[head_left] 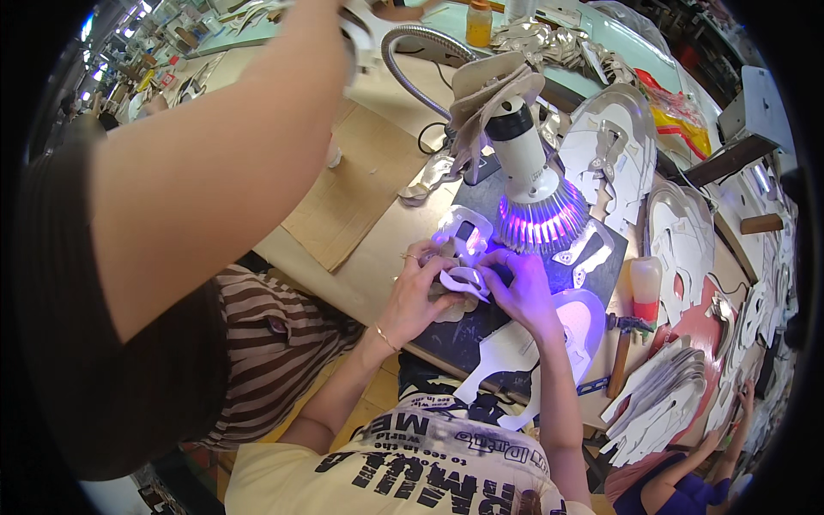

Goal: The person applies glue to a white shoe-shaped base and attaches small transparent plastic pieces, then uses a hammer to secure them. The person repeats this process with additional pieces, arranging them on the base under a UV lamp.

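Both my hands work close together under a lit purple lamp [539, 210]. My left hand [419, 296], with a bracelet on its wrist, has its fingers closed on a small curved white piece [464, 281] that looks like part of a shoe upper. The fingertips of my right hand [522, 287] pinch the other side of the same piece. Just beyond my hands lies another pale cut piece [463, 230] with a dark opening. Large white flat pieces [506, 350] rest beside and under my right wrist on a dark board [455, 343].
A co-worker's arm [215, 163] reaches across at the left, above brown cardboard [356, 184]. At the right are a hammer [620, 365], a white and red bottle [645, 283] and stacked pieces [661, 399]. The lamp's bendy metal neck [403, 73] arches behind. Another person [687, 481] sits lower right.
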Motion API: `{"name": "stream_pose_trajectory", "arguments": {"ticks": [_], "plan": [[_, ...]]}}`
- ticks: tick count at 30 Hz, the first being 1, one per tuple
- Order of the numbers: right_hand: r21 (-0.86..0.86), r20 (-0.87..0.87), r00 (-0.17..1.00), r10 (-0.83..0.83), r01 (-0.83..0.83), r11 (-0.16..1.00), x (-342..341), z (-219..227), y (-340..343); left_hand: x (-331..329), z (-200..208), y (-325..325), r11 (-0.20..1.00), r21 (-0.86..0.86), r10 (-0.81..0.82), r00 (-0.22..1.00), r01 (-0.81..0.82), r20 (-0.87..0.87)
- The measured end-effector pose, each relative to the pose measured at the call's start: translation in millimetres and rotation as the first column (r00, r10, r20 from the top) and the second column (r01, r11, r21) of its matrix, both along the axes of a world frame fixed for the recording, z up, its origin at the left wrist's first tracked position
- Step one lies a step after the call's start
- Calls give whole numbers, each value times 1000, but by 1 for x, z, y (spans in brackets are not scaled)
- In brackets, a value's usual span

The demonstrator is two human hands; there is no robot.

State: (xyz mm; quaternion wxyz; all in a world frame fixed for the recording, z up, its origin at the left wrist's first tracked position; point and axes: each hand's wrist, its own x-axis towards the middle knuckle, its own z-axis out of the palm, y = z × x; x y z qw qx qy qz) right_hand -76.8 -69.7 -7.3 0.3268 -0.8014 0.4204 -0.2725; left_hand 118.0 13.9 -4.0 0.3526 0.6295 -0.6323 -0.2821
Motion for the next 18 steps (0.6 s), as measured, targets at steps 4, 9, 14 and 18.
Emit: {"name": "stream_pose_trajectory", "arguments": {"ticks": [4, 9, 14, 18], "plan": [[214, 100, 994, 44, -64, 975, 1, 0, -10, -1, 0, -2, 999, -49, 4, 1000, -4, 2], [115, 130, 988, 79, -94, 989, 5, 4, -11, 2, -2, -3, 999, 38, -13, 1000, 13, -4], [266, 181, 966, 183, -227, 937, -3, 17, -9, 2, -5, -4, 1000, 6, 4, 1000, -4, -15], [403, 202, 967, 156, -227, 887, -2, 20, -13, 8, -5, -8, 996, 29, -85, 996, 85, 18]]}}
